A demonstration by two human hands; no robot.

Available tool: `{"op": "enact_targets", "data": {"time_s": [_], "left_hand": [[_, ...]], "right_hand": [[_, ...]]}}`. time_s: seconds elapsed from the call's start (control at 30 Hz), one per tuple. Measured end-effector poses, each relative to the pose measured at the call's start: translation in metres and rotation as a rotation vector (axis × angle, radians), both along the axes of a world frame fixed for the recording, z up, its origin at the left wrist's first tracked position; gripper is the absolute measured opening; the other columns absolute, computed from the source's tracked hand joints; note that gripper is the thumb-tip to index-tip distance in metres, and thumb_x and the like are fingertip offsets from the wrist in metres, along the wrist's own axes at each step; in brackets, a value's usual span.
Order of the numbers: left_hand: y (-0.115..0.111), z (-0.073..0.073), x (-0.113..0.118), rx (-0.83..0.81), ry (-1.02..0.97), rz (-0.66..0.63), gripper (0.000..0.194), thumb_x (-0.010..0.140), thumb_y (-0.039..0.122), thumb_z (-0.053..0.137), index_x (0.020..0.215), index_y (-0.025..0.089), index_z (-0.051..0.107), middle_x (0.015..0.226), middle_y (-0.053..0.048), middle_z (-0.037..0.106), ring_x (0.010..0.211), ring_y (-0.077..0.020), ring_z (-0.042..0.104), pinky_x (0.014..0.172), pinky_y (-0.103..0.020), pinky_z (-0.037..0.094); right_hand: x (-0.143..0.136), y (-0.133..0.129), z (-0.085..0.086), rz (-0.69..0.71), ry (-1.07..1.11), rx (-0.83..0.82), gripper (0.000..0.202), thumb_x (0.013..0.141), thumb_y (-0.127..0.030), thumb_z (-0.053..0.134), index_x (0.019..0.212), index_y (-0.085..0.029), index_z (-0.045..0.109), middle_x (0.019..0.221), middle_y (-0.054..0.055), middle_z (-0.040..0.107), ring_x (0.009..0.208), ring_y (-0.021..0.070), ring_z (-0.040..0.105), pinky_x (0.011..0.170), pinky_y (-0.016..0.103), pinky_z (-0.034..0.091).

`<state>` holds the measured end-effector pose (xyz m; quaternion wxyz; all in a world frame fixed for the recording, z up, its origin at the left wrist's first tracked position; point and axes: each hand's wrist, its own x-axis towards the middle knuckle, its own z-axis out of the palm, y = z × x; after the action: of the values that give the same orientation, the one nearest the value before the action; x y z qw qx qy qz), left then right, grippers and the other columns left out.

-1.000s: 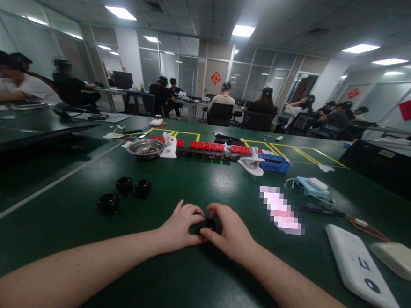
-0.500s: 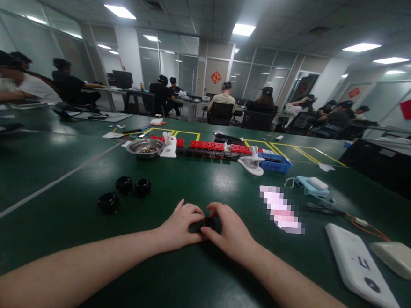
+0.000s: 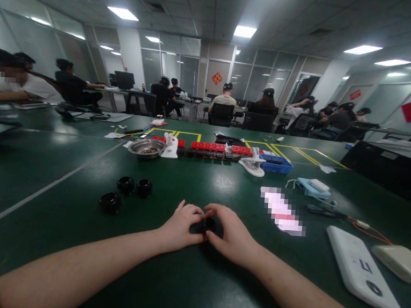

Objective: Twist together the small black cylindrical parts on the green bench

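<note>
Clear run, right hand [image 3: 233, 233] to red strip [image 3: 208, 146]

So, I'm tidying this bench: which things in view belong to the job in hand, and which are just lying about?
Likely in use:
small round black part between the left hand and right hand
probably the three clustered glossy black round parts

Apparently just lying about:
white flat slab with a dark oval
cream rounded box
light-blue rectangular case

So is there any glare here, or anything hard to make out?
Head view: pale glare on the green table; same head view: the black part between the left hand and right hand is too dark to show detail; head view again: coarse squares hide the pinkish thing on the right.
</note>
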<state>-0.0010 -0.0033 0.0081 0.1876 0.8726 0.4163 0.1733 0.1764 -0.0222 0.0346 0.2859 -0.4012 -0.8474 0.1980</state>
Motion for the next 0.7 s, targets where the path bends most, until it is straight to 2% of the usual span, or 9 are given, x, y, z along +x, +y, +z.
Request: {"op": "enact_targets", "data": {"time_s": [0.07, 0.13, 0.23, 0.3, 0.37, 0.43, 0.5, 0.6, 0.7], "left_hand": [[0.0016, -0.0020, -0.0006, 0.002, 0.005, 0.001, 0.035, 0.069, 0.042, 0.059, 0.098, 0.023, 0.058, 0.106, -0.004, 0.053, 0.105, -0.0241, 0.044, 0.099, -0.057, 0.011], [0.0019, -0.0026, -0.0011, 0.000, 0.005, 0.000, 0.033, 0.069, 0.042, 0.059, 0.096, 0.022, 0.058, 0.105, -0.004, 0.053, 0.105, -0.0241, 0.044, 0.099, -0.057, 0.010], [0.0008, -0.0015, -0.0012, -0.001, 0.000, -0.006, 0.028, 0.070, 0.039, 0.059, 0.093, 0.023, 0.058, 0.103, -0.003, 0.054, 0.104, -0.0231, 0.045, 0.099, -0.057, 0.010], [0.0005, -0.0011, -0.0010, -0.001, -0.001, -0.007, 0.027, 0.070, 0.038, 0.058, 0.093, 0.023, 0.058, 0.102, -0.002, 0.054, 0.103, -0.0229, 0.045, 0.099, -0.057, 0.010], [0.0010, -0.0018, -0.0010, -0.005, 0.002, -0.004, 0.030, 0.070, 0.038, 0.059, 0.095, 0.023, 0.058, 0.104, -0.003, 0.053, 0.104, -0.0233, 0.045, 0.099, -0.057, 0.011], [0.0019, -0.0031, -0.0010, -0.005, 0.005, 0.000, 0.033, 0.069, 0.040, 0.059, 0.098, 0.023, 0.058, 0.106, -0.004, 0.053, 0.106, -0.0238, 0.044, 0.099, -0.057, 0.011], [0.0022, -0.0036, -0.0010, -0.002, 0.007, 0.003, 0.033, 0.069, 0.040, 0.059, 0.097, 0.023, 0.058, 0.107, -0.004, 0.053, 0.106, -0.0238, 0.044, 0.099, -0.057, 0.011], [0.0005, -0.0018, -0.0004, 0.000, 0.001, 0.004, 0.030, 0.069, 0.041, 0.059, 0.093, 0.022, 0.059, 0.104, -0.003, 0.054, 0.104, -0.0233, 0.045, 0.099, -0.057, 0.010], [-0.0016, 0.0007, 0.0004, 0.008, -0.012, 0.008, 0.028, 0.071, 0.040, 0.057, 0.093, 0.023, 0.059, 0.102, -0.002, 0.054, 0.102, -0.0225, 0.046, 0.099, -0.057, 0.011]], "right_hand": [[0.0001, -0.0022, 0.0031, 0.065, 0.024, 0.020, 0.051, 0.062, -0.006, 0.053, 0.110, -0.019, 0.042, 0.107, 0.007, 0.052, 0.101, 0.0202, 0.047, 0.088, 0.038, 0.037], [-0.0004, -0.0028, 0.0040, 0.048, 0.033, 0.044, 0.050, 0.062, -0.009, 0.055, 0.110, -0.017, 0.042, 0.110, 0.009, 0.050, 0.103, 0.0213, 0.045, 0.089, 0.038, 0.037], [-0.0016, -0.0006, 0.0020, -0.083, -0.008, 0.044, 0.044, 0.065, -0.021, 0.061, 0.105, -0.016, 0.045, 0.098, 0.008, 0.053, 0.094, 0.0231, 0.048, 0.083, 0.041, 0.040], [-0.0020, 0.0007, 0.0012, -0.119, -0.045, 0.014, 0.039, 0.065, -0.024, 0.061, 0.101, -0.017, 0.048, 0.089, 0.006, 0.055, 0.086, 0.0222, 0.050, 0.078, 0.040, 0.042], [-0.0016, 0.0004, 0.0024, -0.057, -0.047, -0.011, 0.036, 0.066, -0.017, 0.058, 0.100, -0.018, 0.048, 0.089, 0.005, 0.056, 0.085, 0.0208, 0.051, 0.078, 0.039, 0.042], [-0.0008, -0.0011, 0.0045, 0.047, -0.016, -0.008, 0.043, 0.063, -0.008, 0.053, 0.104, -0.017, 0.046, 0.100, 0.007, 0.055, 0.094, 0.0202, 0.050, 0.084, 0.037, 0.040], [0.0000, -0.0023, 0.0051, 0.085, 0.011, 0.020, 0.050, 0.061, -0.006, 0.052, 0.109, -0.016, 0.043, 0.109, 0.009, 0.051, 0.102, 0.0206, 0.046, 0.089, 0.037, 0.037], [0.0004, -0.0008, 0.0011, -0.016, 0.019, 0.068, 0.048, 0.064, -0.012, 0.054, 0.110, -0.016, 0.042, 0.110, 0.010, 0.051, 0.104, 0.0220, 0.045, 0.089, 0.039, 0.036], [-0.0001, 0.0026, -0.0037, -0.112, -0.010, 0.065, 0.039, 0.067, -0.022, 0.058, 0.104, -0.017, 0.046, 0.094, 0.007, 0.056, 0.090, 0.0219, 0.051, 0.080, 0.040, 0.041]]}}
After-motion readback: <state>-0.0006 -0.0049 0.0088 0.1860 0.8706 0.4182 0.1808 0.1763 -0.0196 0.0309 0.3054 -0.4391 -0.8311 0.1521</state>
